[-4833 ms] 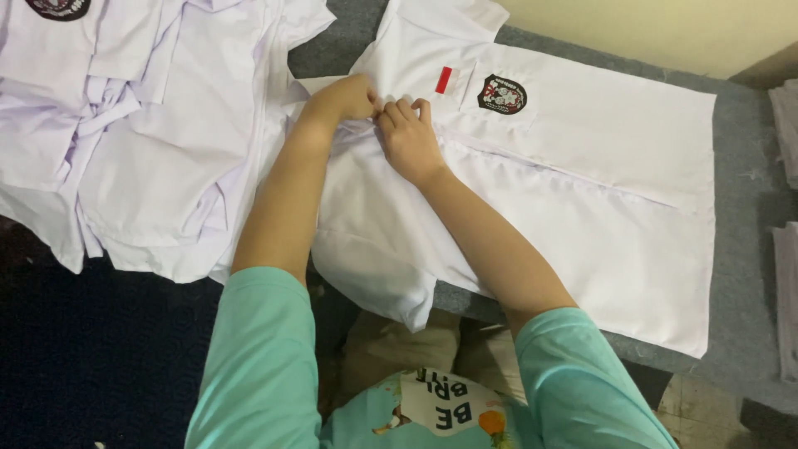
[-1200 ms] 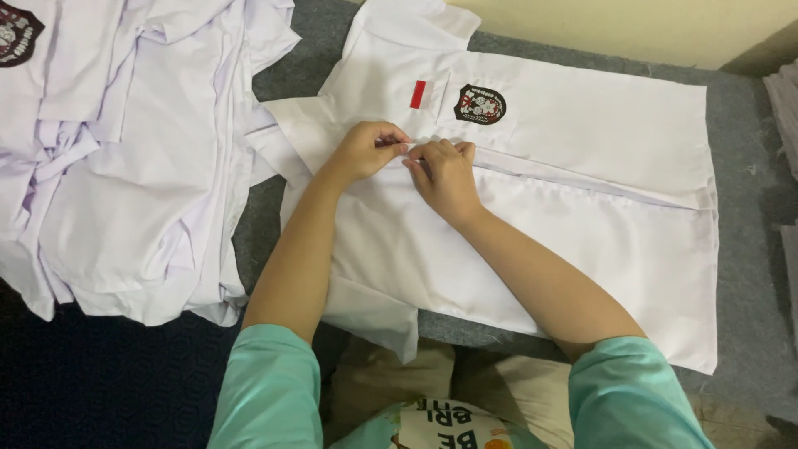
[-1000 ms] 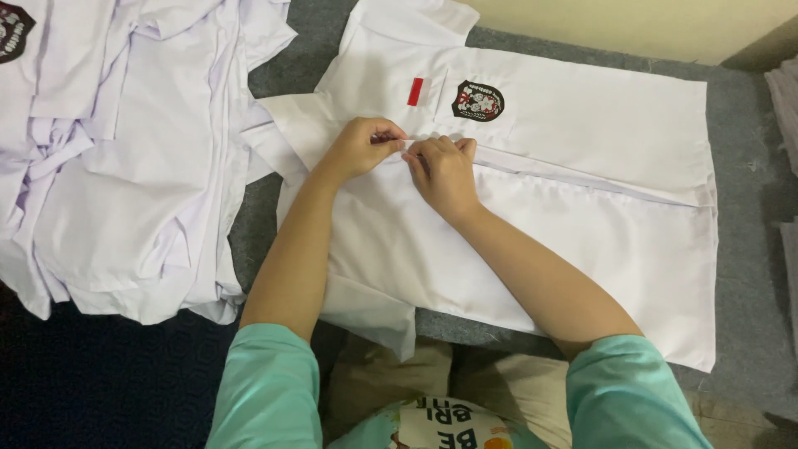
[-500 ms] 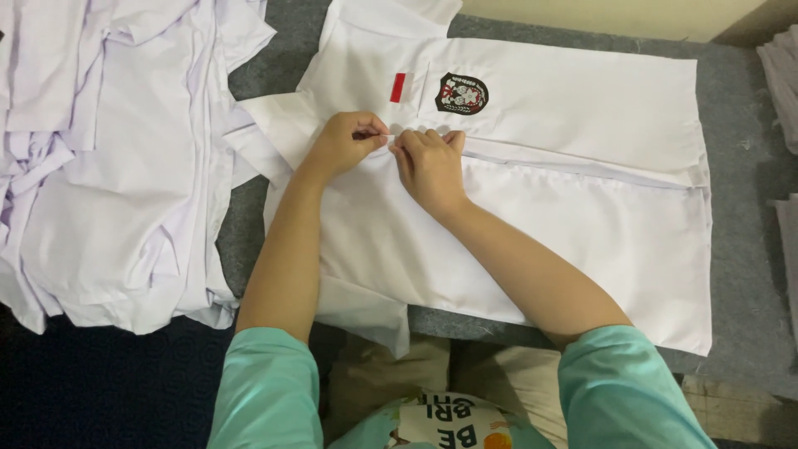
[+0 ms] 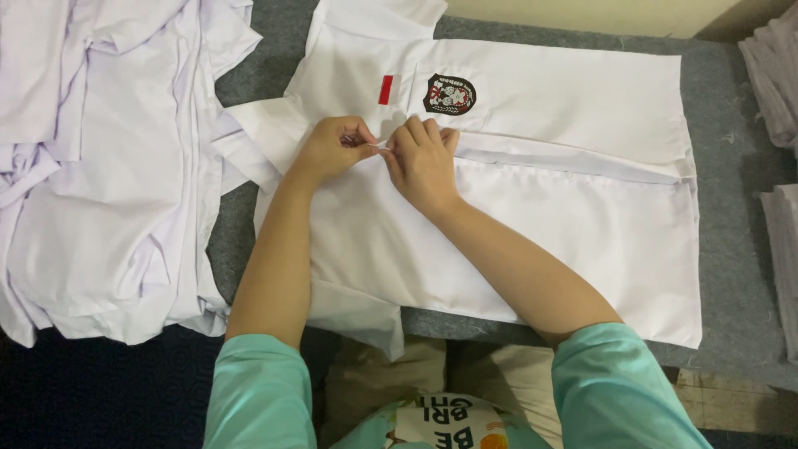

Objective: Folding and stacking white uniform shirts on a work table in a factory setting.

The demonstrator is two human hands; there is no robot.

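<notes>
A white short-sleeved shirt [image 5: 573,224] lies flat on the grey table [image 5: 723,333], collar to the left, with a dark emblem patch [image 5: 450,93] and a small red tag [image 5: 386,89] on its chest. My left hand [image 5: 332,147] and my right hand [image 5: 422,160] meet at the front opening just below the tag. Both pinch the edges of the white cloth between fingertips, close to each other. What sits between the fingertips is too small to make out.
A loose heap of white shirts [image 5: 100,166] covers the table's left side. Folded pale cloth [image 5: 773,75] lies at the right edge, with more [image 5: 785,266] below it. A cream wall strip [image 5: 582,15] runs along the far edge.
Both hands stay on the shirt's front opening; they have shifted slightly along it, and the view has drifted so the shirt sits a little lower and to the left.
</notes>
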